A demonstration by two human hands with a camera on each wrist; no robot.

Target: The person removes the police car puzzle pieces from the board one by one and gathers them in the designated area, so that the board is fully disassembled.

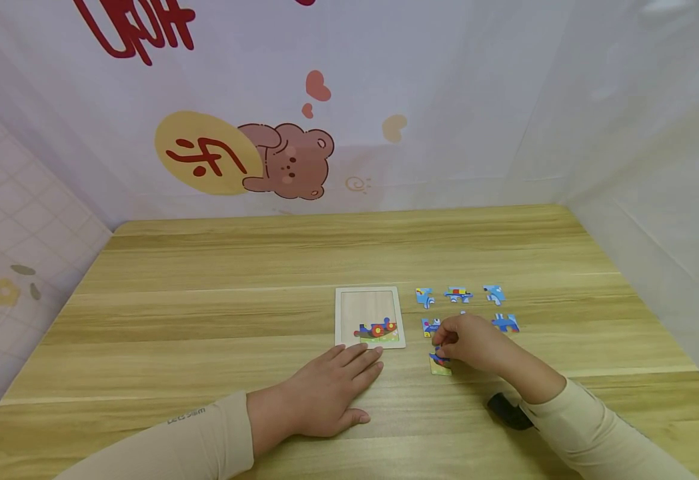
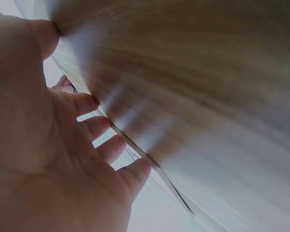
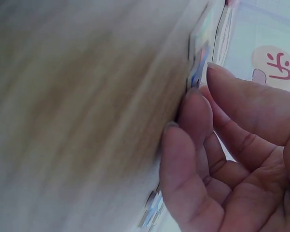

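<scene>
A shallow wooden puzzle tray [image 1: 339, 313] lies mid-table, with joined puzzle pieces [image 1: 378, 331] showing a red and dark blue picture along its lower right. My left hand [image 1: 328, 390] lies palm down, fingers straight and spread, fingertips at the tray's near edge; the left wrist view shows the fingertips [image 2: 118, 145] along that edge. To the right of the tray, my right hand [image 1: 472, 343] bends over a yellow and blue puzzle piece [image 1: 441, 367]. Its thumb and finger pinch the piece's far end, partly hiding it. In the right wrist view this piece [image 3: 199, 60] lies low against the tabletop.
Several loose, mostly blue pieces lie right of the tray, including a top-left piece [image 1: 424, 297], a top-middle piece [image 1: 459, 294], a top-right piece [image 1: 495, 294] and one beside the right wrist [image 1: 506, 323]. A black strap-like object [image 1: 508, 411] sits by the right sleeve. Printed curtains surround the table.
</scene>
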